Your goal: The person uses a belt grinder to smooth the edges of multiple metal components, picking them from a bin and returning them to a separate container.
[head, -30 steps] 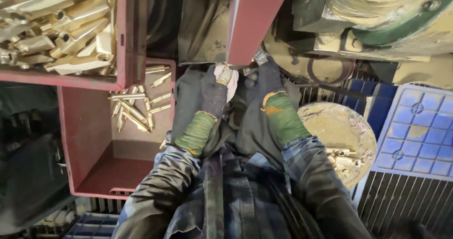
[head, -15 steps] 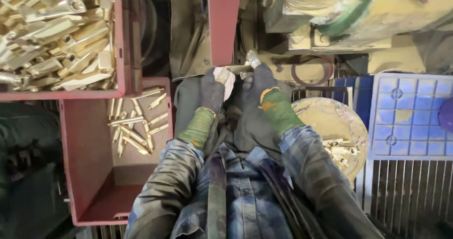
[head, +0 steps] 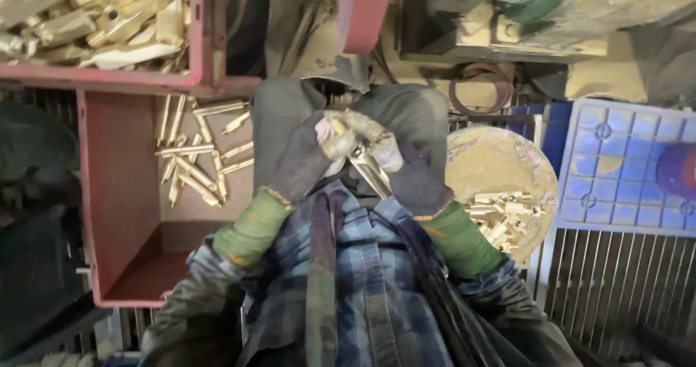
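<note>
Both my hands wear dark gloves with green cuffs and meet close to my chest. My left hand [head: 304, 160] and my right hand [head: 402, 167] together grip a long brass part [head: 366, 165] that points down and to the right between them. A red crate [head: 116, 207] at my left holds several long brass rods [head: 196, 153]. At my right a round yellowish tray [head: 493, 157] carries several short brass fittings [head: 500, 215].
A second red crate [head: 109, 77] heaped with brass pieces fills the upper left. A blue plastic crate [head: 631, 171] stands at the right above a metal grating [head: 616, 280]. Machine parts and a rubber ring [head: 478, 91] lie ahead.
My hands have drawn back from the machine toward my chest, bringing a brass part with them. The view has tilted downward.
</note>
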